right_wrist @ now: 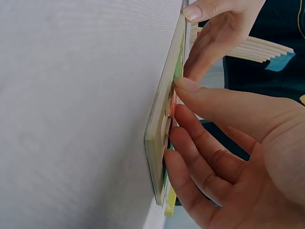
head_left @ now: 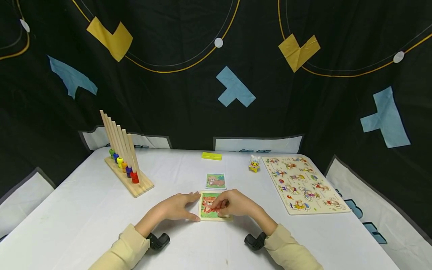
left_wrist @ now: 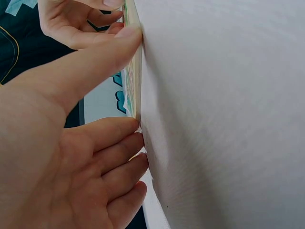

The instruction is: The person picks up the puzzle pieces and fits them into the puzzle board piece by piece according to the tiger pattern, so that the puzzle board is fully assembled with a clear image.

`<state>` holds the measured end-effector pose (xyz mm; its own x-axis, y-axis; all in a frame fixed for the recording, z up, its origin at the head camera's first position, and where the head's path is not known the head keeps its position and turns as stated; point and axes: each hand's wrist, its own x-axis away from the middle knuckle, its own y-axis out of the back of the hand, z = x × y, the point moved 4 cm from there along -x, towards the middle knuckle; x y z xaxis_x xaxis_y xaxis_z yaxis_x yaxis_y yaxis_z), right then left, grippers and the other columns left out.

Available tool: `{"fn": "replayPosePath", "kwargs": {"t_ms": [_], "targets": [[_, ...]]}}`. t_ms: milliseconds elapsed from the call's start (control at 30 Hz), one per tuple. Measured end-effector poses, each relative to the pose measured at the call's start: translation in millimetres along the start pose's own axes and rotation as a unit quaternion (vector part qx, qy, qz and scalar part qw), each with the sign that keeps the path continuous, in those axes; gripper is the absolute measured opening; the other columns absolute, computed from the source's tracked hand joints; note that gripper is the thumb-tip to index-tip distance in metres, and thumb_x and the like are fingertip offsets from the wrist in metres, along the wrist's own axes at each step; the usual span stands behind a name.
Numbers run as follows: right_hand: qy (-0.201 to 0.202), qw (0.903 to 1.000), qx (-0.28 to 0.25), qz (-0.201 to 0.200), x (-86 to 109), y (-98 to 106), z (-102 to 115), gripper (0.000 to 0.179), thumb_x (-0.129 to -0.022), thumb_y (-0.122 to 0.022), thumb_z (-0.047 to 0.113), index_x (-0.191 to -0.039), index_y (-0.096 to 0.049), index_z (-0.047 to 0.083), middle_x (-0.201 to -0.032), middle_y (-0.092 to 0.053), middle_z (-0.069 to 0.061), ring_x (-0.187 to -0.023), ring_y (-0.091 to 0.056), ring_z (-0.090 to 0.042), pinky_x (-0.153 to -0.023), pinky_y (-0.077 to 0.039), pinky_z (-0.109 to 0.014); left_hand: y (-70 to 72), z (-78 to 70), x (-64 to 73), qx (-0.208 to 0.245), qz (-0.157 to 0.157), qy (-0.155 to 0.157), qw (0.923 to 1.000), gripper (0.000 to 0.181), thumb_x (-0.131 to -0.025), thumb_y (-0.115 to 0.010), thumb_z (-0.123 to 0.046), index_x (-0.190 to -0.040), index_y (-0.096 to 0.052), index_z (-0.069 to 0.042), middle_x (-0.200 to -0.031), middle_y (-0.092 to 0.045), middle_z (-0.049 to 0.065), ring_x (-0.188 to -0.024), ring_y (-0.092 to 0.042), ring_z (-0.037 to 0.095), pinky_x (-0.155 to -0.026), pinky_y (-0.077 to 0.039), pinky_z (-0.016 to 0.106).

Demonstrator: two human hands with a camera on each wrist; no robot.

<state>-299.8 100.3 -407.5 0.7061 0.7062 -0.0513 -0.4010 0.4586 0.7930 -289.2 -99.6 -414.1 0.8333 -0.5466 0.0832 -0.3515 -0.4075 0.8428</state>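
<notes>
A small wooden jigsaw puzzle point(head_left: 206, 214), showing an orange tiger on green, lies flat on the white table. My left hand point(head_left: 177, 207) steadies its left edge, thumb near the lower corner and fingers near the upper one; in the left wrist view those fingers point(left_wrist: 121, 164) are fairly straight. Over the right part of the board, my right hand point(head_left: 237, 203) has curled fingers. Its thumb and fingertips pinch a puzzle piece point(right_wrist: 173, 102) at the board's surface in the right wrist view. The hand hides much of that part. Just behind lies a picture card point(head_left: 216, 181) with a brown animal.
A wooden peg stand point(head_left: 143, 183) with coloured beads is at the left. Toward the back lie a yellow block point(head_left: 212, 156) and a small white-and-yellow figurine point(head_left: 254, 164). A large wooden picture board point(head_left: 290, 206) occupies the right side. Black cloth point(head_left: 189, 112) hangs behind the table.
</notes>
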Motion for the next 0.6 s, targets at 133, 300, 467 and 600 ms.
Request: {"fn": "replayPosePath", "kwargs": {"t_ms": [133,300,467,600], "targets": [[0.002,1.0,-0.002,-0.003,-0.2,0.3,0.0,0.021,-0.078,-0.078,0.0,-0.097,-0.076,0.009,-0.083,-0.067,0.001,-0.072,-0.056,-0.006,-0.064,-0.048,-0.019,0.2,-0.3,-0.1,0.0,0.0,0.0,1.0,0.084,-0.078,-0.078,-0.044,-0.142,-0.045,0.0,-0.149,-0.039,0.017,-0.138,-0.034,0.033,-0.112,-0.028,0.049],[0.009,0.9999,-0.004,-0.004,-0.2,0.1,-0.9,0.018,-0.078,-0.078,0.0,-0.094,-0.075,0.008,-0.079,-0.066,0.001,-0.069,-0.055,-0.006,-0.062,-0.047,-0.019,-0.1,-0.3,-0.5,-0.002,0.0,0.004,1.0,0.084,-0.078,-0.078,-0.044,-0.142,-0.045,-0.001,-0.149,-0.039,0.017,-0.138,-0.034,0.033,-0.112,-0.027,0.049],[0.0,1.0,-0.008,0.001,0.4,-0.4,-1.5,0.017,-0.079,-0.077,0.0,-0.095,-0.076,0.008,-0.08,-0.065,0.001,-0.068,-0.054,-0.006,-0.061,-0.047,-0.019,-0.3,0.3,-0.9,0.0,0.002,0.009,1.0,0.084,-0.078,-0.078,-0.044,-0.143,-0.045,-0.001,-0.149,-0.038,0.016,-0.138,-0.033,0.033,-0.112,-0.027,0.049],[0.002,1.0,-0.003,0.0,0.2,-0.1,-1.5,0.018,-0.079,-0.077,0.0,-0.095,-0.076,0.008,-0.081,-0.064,0.001,-0.068,-0.053,-0.006,-0.061,-0.047,-0.019,-0.4,1.2,-1.6,0.0,0.001,0.009,1.0,0.085,-0.078,-0.078,-0.044,-0.143,-0.045,-0.001,-0.149,-0.039,0.016,-0.139,-0.033,0.032,-0.113,-0.027,0.048]]}}
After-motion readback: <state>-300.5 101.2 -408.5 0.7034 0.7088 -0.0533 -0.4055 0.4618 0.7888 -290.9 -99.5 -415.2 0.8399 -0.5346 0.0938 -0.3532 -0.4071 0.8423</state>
